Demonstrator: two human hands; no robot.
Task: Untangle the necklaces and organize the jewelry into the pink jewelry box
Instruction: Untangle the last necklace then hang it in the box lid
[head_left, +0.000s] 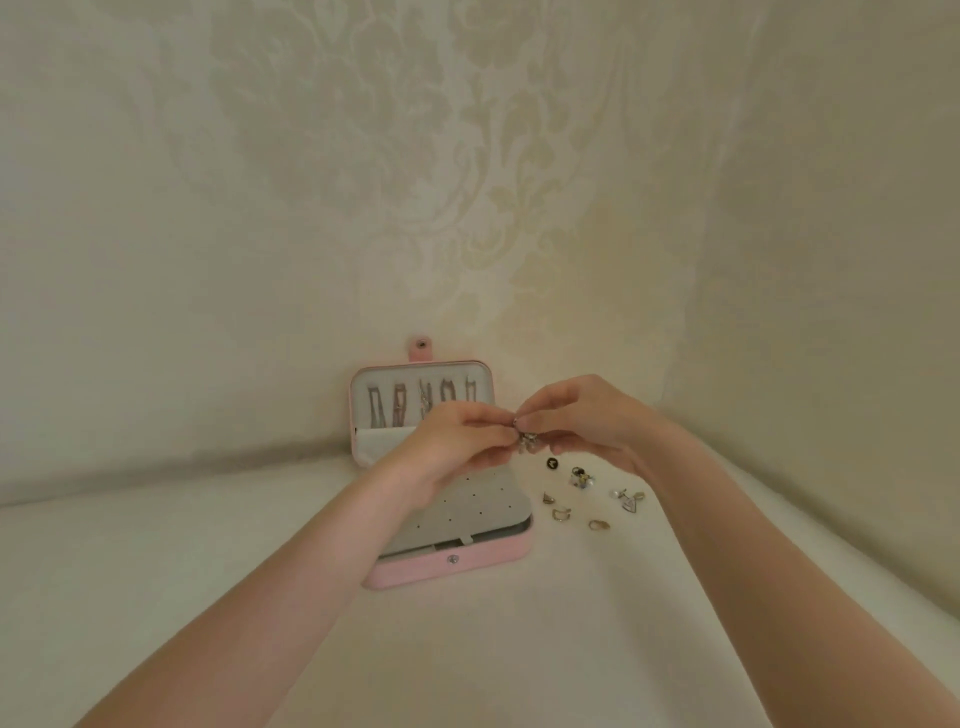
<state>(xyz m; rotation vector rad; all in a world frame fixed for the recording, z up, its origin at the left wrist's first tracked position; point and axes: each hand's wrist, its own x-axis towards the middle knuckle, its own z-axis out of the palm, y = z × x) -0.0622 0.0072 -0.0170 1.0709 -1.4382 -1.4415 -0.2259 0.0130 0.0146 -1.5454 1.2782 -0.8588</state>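
Small silver piece (525, 440) pinched between both sets of fingertips, above the right far corner of the box base. Left hand (457, 441) closed on its left side, thumb and forefinger together; right hand (587, 421) closed on its right and top, fingers curled down over it. Too small and blurred to say whether earring, charm or clasp; glints pale, with a few dangling bits below the pinch.

Step in hand, judged: working this piece apart or readying it for a slot. Best done with the piece kept over the box, so anything dropped lands on the pad and not the cloth. Light pinch, slow pull, no yanking at thin links. One hand to anchor, the other to tease.

Pink jewelry box (452, 564) open, just below and left of the hands. Lid (358, 400) upright at the far side, pale lining, several thin chains (410, 402) hanging in a row, seemingly separate already. Base near, covered by a grey pad (483, 514) dotted with small holes, apparently bare. Snap tab on top of lid, stud on near front wall.

Loose jewelry (592, 496) scattered on the cream cloth surface (208, 571) right of the box: a dark round piece, a clustered ring, hoops, a heart-shaped drop. None boxed yet.
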